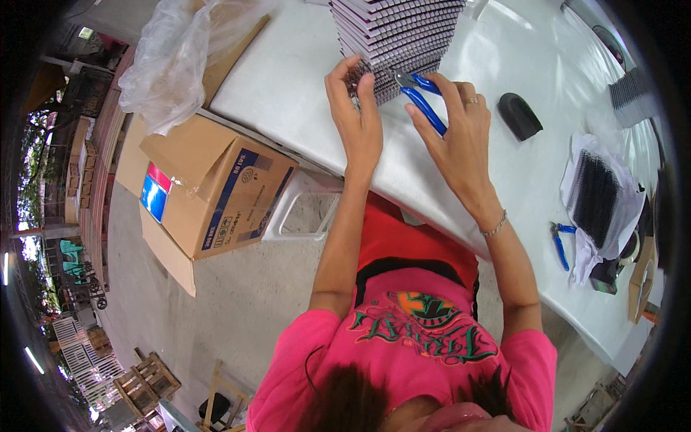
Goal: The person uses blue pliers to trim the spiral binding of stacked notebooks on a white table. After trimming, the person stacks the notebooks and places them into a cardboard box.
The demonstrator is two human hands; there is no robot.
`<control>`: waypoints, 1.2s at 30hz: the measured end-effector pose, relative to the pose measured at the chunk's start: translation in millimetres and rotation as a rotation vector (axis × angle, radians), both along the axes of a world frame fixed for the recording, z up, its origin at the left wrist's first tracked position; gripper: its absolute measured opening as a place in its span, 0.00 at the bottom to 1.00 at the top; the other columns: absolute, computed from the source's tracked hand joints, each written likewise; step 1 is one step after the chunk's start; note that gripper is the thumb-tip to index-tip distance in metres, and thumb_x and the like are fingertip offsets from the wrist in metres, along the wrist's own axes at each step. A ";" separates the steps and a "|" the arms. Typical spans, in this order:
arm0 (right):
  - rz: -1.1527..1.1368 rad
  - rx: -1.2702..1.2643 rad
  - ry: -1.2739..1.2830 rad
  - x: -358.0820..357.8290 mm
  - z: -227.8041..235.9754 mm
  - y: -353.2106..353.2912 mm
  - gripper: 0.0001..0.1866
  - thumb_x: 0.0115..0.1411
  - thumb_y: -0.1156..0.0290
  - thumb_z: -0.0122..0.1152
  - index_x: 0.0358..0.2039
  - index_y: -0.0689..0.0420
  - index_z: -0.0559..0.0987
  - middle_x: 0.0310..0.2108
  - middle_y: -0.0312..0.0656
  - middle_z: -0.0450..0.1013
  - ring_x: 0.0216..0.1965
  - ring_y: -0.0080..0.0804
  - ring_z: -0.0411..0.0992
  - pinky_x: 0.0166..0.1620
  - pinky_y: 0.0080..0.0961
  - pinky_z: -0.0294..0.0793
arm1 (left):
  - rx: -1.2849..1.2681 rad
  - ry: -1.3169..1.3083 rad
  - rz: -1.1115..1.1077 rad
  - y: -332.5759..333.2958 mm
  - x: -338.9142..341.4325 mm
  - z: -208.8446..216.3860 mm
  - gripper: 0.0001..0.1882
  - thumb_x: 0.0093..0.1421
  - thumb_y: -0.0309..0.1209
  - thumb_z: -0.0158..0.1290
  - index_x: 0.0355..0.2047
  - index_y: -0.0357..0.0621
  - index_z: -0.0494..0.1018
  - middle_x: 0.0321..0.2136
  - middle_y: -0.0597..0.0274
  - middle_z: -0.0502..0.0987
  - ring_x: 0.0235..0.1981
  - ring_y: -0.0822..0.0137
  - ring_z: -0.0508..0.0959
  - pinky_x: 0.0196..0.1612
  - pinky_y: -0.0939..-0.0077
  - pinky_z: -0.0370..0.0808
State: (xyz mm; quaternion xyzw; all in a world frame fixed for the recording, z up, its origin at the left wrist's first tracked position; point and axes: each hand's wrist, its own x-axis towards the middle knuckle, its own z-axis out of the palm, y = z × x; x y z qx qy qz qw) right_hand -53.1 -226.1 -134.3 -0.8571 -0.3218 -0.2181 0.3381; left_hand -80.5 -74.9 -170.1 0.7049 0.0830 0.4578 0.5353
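A tall stack of spiral-bound notebooks (403,32) stands on the white table, its bound edges turned toward me. My left hand (358,119) is closed at the stack's lower left corner, with thumb and fingers on either side of a notebook's coil end. In my right hand (461,133) are blue-handled wire cutters (426,108), their handles between thumb and fingers. The cutter jaws meet the coils just right of my left thumb; whether they are closed on wire is too small to tell.
On the white table (302,93) lie a black rounded object (520,117), black binding coils (596,194) on white wrapping and a second blue-handled cutter (560,245). An open cardboard box (216,194) stands left, near a white plastic stool (302,205). Clear plastic (169,72) hangs above it.
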 end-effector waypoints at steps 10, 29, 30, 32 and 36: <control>0.028 0.020 -0.051 4.5 -8.8 9.0 0.28 0.59 0.51 0.67 0.55 0.52 0.76 0.43 0.46 0.71 0.43 0.41 0.66 0.46 0.38 0.63 | -0.030 -0.034 -0.010 0.4 5.2 -2.2 0.17 0.74 0.36 0.45 0.54 0.35 0.67 0.47 0.54 0.72 0.47 0.66 0.72 0.52 0.71 0.69; 0.033 0.014 0.113 1.7 -7.7 3.3 0.20 0.65 0.51 0.61 0.47 0.54 0.76 0.38 0.45 0.77 0.35 0.41 0.77 0.37 0.37 0.75 | -0.092 -0.071 -0.009 -3.2 6.2 -2.1 0.20 0.76 0.42 0.40 0.56 0.36 0.64 0.49 0.55 0.69 0.50 0.68 0.71 0.56 0.70 0.68; 0.017 -0.016 0.065 2.3 -9.3 2.5 0.22 0.65 0.51 0.61 0.49 0.54 0.76 0.40 0.46 0.76 0.37 0.41 0.75 0.39 0.38 0.73 | -0.123 -0.078 -0.001 -4.7 6.4 -1.5 0.21 0.76 0.43 0.40 0.56 0.37 0.63 0.50 0.55 0.69 0.51 0.67 0.70 0.57 0.69 0.67; -0.016 -0.075 -0.027 4.4 -12.3 2.9 0.24 0.64 0.50 0.62 0.52 0.54 0.76 0.44 0.48 0.75 0.42 0.43 0.73 0.45 0.41 0.69 | -0.184 -0.088 0.013 -7.0 6.5 -0.9 0.22 0.76 0.44 0.40 0.58 0.39 0.63 0.51 0.55 0.68 0.52 0.67 0.69 0.59 0.67 0.65; 0.015 -0.039 -0.047 9.1 -18.3 7.9 0.28 0.62 0.48 0.63 0.55 0.54 0.76 0.45 0.48 0.73 0.45 0.43 0.69 0.49 0.42 0.64 | -0.171 -0.052 -0.043 -6.0 0.9 -1.6 0.22 0.75 0.44 0.42 0.59 0.40 0.63 0.51 0.56 0.67 0.52 0.66 0.68 0.59 0.66 0.65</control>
